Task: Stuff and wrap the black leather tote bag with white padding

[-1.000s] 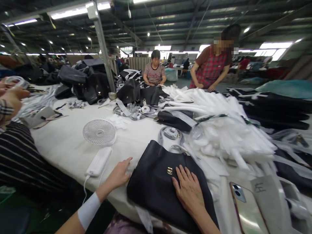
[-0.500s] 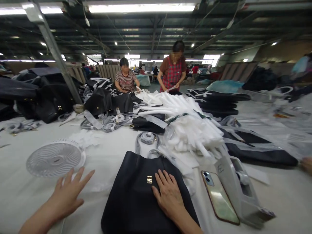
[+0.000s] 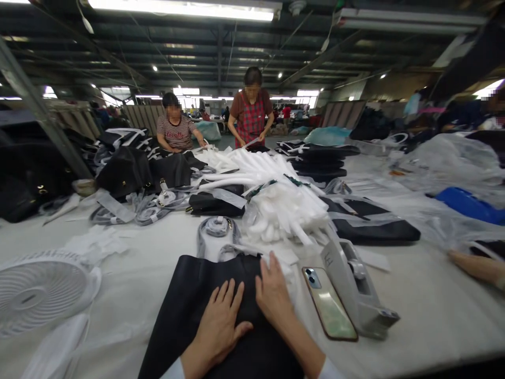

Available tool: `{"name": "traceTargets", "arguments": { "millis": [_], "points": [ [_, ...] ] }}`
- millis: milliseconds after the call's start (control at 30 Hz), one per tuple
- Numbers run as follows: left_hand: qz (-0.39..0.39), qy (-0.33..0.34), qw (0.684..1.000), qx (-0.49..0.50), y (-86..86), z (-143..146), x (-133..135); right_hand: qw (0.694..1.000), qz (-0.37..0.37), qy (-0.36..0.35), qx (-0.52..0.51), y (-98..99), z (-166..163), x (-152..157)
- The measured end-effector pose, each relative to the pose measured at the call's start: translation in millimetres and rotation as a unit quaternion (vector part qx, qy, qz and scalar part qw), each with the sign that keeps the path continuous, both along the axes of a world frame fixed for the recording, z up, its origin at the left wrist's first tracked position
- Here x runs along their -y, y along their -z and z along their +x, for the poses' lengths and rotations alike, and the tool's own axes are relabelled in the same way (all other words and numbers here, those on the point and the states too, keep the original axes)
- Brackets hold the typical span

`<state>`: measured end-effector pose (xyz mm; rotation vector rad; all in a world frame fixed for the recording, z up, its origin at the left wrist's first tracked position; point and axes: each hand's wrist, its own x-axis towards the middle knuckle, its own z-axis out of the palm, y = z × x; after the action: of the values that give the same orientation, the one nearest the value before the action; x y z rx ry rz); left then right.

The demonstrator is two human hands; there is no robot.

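Handwritten mark on the grey tape dispenser (image 3: 347, 284), upper face, at 3 o'clock from the black bag (image 3: 185, 310); strokes too small to read. Red lettering across a seated person's striped shirt (image 3: 176, 134), 11 o'clock, illegible. No other text readable.

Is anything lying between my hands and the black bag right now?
Nothing visible. The left hand and right hand both lie flat, palms down, directly on the black bag, which lies on the white table.

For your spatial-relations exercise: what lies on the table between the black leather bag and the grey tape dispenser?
In the head view, a gold-backed smartphone lies between the black leather bag and the grey tape dispenser.
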<state>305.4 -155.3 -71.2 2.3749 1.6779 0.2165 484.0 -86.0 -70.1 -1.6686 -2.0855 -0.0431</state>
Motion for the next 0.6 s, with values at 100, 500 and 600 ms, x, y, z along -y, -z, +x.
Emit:
{"name": "traceTargets", "arguments": {
  "millis": [100,500,600],
  "points": [
    [0.015,0.000,1.000,-0.012,4.7,-2,1,0.976,0.001,0.216,-0.019,-24.0,55,-34],
    [0.028,0.002,1.000,-0.008,11.2,1,1,0.997,-0.055,-0.019,0.054,-43.3,11,-49],
    [0.035,-0.001,0.999,-0.003,11.6,0,0,0.982,-0.143,0.052,0.111,-31.6,16,-75]
  ]
}}
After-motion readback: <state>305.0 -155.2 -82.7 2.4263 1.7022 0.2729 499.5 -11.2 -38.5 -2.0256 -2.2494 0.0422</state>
